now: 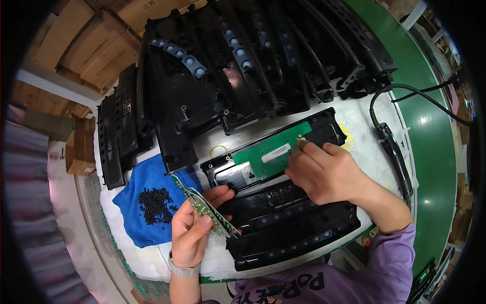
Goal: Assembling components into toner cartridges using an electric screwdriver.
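Note:
My left hand (190,230) grips a few green circuit boards (202,206), held upright on edge between thumb and fingers. In front of me lies a long black plastic housing (331,126), its inner side up. Another green circuit board (248,154), bearing a white label, rests inside it at a slight angle. My right hand (324,172) is over the right end of that board, fingers curled and pinched together at its edge. What the fingertips hold, if anything, is hidden behind the hand.
Many black plastic housings (197,96) with blue button strips stand across the far side. Two more housings (293,238) lie nearest me. A pile of small black screws (156,205) sits on a blue cloth (129,225) at left. A corded electric screwdriver (395,159) lies right.

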Available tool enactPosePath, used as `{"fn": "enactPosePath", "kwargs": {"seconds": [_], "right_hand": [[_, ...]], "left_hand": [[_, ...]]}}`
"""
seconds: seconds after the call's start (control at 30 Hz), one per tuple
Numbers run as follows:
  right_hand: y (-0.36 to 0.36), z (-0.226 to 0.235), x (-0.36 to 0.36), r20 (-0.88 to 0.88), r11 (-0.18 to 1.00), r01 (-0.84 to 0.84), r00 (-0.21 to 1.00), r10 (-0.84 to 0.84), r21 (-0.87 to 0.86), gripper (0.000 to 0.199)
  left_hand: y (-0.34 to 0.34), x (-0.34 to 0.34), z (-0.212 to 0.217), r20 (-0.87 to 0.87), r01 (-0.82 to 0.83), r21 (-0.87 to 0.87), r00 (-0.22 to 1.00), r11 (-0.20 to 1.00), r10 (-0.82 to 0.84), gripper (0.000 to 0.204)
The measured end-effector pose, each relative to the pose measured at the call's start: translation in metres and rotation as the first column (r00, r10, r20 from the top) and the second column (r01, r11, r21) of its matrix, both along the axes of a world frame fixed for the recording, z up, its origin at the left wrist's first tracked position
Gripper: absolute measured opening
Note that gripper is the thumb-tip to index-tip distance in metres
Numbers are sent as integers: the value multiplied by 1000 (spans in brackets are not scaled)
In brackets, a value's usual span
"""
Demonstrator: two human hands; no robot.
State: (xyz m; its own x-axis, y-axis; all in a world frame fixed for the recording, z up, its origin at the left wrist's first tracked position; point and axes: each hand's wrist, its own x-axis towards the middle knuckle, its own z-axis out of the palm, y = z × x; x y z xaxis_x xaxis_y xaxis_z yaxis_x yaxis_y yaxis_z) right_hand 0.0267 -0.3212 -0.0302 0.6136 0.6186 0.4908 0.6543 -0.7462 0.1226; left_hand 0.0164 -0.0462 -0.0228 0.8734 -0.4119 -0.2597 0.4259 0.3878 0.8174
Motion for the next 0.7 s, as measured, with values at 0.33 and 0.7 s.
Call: {"fn": "enactPosePath", "kwargs": {"seconds": [0.33, 0.7], "right_hand": [[-3, 6, 11, -159, 987, 24, 987, 1, 157, 19], [-3, 9, 10, -342, 949, 51, 938, 61, 311, 13]], "left_hand": [[-1, 1, 1, -8, 8, 4, 1000, 1000, -8, 38], [-1, 1, -2, -14, -3, -3, 1000, 1000, 3, 36]]}}
